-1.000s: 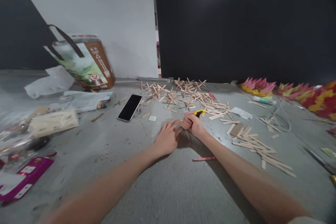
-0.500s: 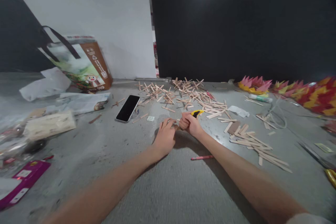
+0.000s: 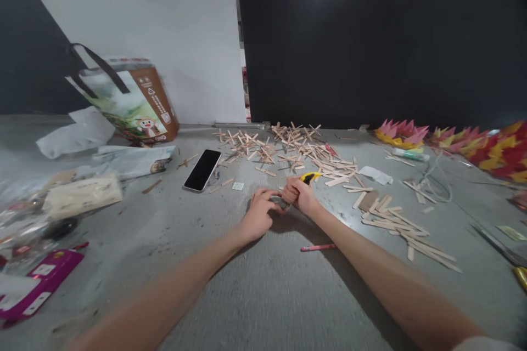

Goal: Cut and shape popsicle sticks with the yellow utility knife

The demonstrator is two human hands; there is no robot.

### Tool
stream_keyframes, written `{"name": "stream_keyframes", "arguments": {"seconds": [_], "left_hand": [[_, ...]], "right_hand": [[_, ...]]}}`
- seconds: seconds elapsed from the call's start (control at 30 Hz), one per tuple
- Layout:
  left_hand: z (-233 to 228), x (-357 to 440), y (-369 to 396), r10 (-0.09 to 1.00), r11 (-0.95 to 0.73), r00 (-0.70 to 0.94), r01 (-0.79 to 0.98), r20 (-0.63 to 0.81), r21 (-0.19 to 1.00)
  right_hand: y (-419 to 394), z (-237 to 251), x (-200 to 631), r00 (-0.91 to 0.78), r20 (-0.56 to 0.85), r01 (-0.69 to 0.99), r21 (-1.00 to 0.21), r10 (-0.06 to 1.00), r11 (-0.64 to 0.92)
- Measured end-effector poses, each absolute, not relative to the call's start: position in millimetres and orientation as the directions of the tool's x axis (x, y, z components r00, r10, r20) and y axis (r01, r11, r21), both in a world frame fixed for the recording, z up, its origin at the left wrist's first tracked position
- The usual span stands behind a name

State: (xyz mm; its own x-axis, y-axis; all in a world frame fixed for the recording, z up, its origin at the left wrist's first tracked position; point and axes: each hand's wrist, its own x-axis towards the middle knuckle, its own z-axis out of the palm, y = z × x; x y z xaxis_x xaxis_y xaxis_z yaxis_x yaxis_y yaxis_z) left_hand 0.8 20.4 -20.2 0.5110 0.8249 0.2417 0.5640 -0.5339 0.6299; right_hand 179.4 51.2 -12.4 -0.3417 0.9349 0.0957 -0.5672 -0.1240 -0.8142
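My right hand point(image 3: 299, 195) is closed round a yellow and black utility knife point(image 3: 309, 177), whose handle end sticks out above the fist. Its blade end is hidden under the fingers. Right beside it, my left hand point(image 3: 260, 214) has its thumb and index finger bent towards the bottom of the right fist. Something small and thin sits between the hands, too little visible to name. Behind the hands lies a heap of wooden craft sticks point(image 3: 335, 167), several of them joined in crosses point(image 3: 247, 145). A pink pencil point(image 3: 318, 248) rests on the table below my right wrist.
A black-screened phone point(image 3: 202, 170) lies left of the heap. More loose sticks point(image 3: 411, 230) spread at right, near scissors point(image 3: 500, 247) and a glue stick point(image 3: 410, 154). Folded-paper pieces point(image 3: 403, 132) stand far right. A carrier bag point(image 3: 132, 101) and plastic packets point(image 3: 82, 196) occupy the left.
My left thumb and index finger have parted a little and shifted against the right fist. The right hand keeps the knife in nearly the same place. The view has moved slightly.
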Motion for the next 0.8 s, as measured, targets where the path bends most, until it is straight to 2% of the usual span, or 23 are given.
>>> {"name": "stream_keyframes", "arguments": {"seconds": [0.13, 0.33, 0.63, 0.8], "left_hand": [[-18.3, 0.4, 17.7, 0.836, -0.507, 0.514, 0.585, 0.195, 0.633], [-21.7, 1.5, 18.8, 0.834, -0.521, 0.497, 0.568, 0.238, 0.637], [-15.8, 1.0, 13.8, 0.751, -0.597, 0.637, 0.545, 0.172, 0.589], [-11.7, 1.8, 10.2, 0.760, -0.599, 0.632, 0.592, 0.150, 0.539]], "right_hand": [[51.1, -10.7, 180.8, -0.318, 0.149, -0.562, -0.825, 0.936, -0.060], [50.1, -9.2, 183.9, -0.296, 0.181, -0.567, -0.824, 0.938, -0.020], [48.6, -10.3, 188.5, -0.274, 0.185, -0.593, -0.805, 0.944, -0.014], [49.3, -12.1, 187.7, -0.278, 0.182, -0.589, -0.808, 0.943, -0.017]]}}
